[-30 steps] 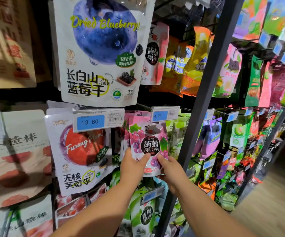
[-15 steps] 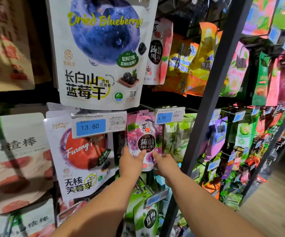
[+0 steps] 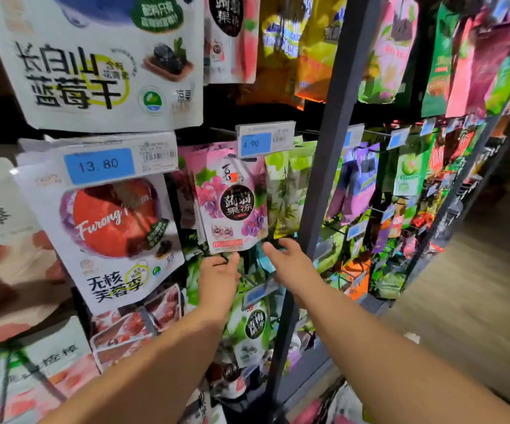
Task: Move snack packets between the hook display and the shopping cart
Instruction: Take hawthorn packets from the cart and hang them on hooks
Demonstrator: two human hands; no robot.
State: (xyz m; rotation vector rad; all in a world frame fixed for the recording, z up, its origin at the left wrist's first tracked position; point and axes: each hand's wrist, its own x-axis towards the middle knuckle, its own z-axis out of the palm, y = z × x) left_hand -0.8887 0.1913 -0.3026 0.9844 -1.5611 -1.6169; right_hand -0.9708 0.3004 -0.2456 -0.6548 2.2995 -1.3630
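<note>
A pink grape jelly packet point(image 3: 232, 203) hangs on the hook display under the blue 4.90 price tag point(image 3: 264, 142). My left hand point(image 3: 218, 278) is just below its bottom edge, thumb tip up at the lower corner and fingers hidden behind the hand. My right hand point(image 3: 290, 264) is below and to the right of the packet, fingers spread and relaxed, touching nothing. Neither hand grips the packet. No cart is clearly in view.
Large Furong plum pouches point(image 3: 110, 228) under a 13.80 tag hang to the left, with a blueberry pouch point(image 3: 100, 65) above. Green packets point(image 3: 287, 191) hang right of the pink one. A dark upright post point(image 3: 324, 166) divides the racks. Wood floor point(image 3: 461, 301) lies at the right.
Both hands held the pink packet's lower part before. They have let go and dropped just below it, and the packet hangs on its hook. The view moved closer and lower.
</note>
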